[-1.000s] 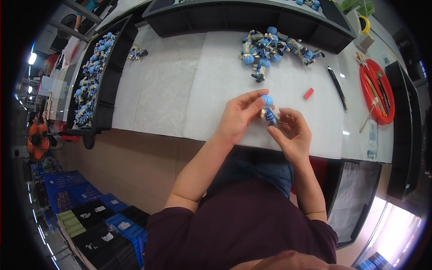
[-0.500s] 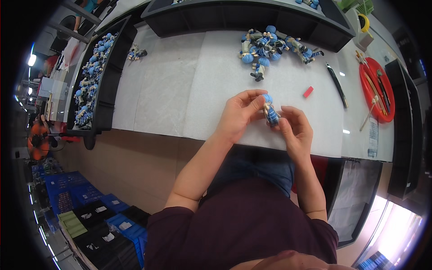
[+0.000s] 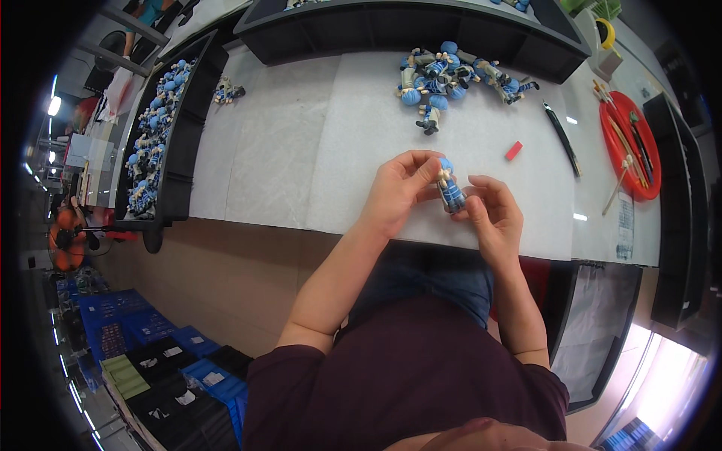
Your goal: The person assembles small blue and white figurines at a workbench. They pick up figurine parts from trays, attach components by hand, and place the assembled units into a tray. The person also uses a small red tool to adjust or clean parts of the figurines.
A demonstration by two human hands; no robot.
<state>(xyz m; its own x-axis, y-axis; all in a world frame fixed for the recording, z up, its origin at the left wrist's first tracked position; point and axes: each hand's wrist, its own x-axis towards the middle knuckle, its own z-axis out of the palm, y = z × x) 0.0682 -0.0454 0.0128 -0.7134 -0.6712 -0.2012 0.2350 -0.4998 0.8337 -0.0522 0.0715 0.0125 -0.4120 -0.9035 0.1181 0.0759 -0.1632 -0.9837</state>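
Between my two hands is a small figurine (image 3: pixel 450 193) with a light blue head and a blue, white-striped body, held above the table's near edge. My left hand (image 3: pixel 404 189) pinches it near the head with thumb and fingers. The thumb and fingers of my right hand (image 3: pixel 492 214) close on its lower end. Beyond my hands a pile of similar blue-headed figurines (image 3: pixel 438 75) lies on the white table covering (image 3: pixel 293 143). One figurine (image 3: pixel 431 114) rests at the pile's near side. A small red block (image 3: pixel 514 151) lies to the right of it.
A black tray (image 3: pixel 184 143) full of figurines stands at the left, near one loose figurine (image 3: pixel 228 91). Another long black tray (image 3: pixel 406 34) spans the back. At right are a black pen-like tool (image 3: pixel 562 139), a red dish (image 3: pixel 651 188) with brushes, and a tape dispenser (image 3: pixel 604 52).
The figurine has turned slightly in my fingers, showing more of its striped front. Both hands stay in nearly the same place.
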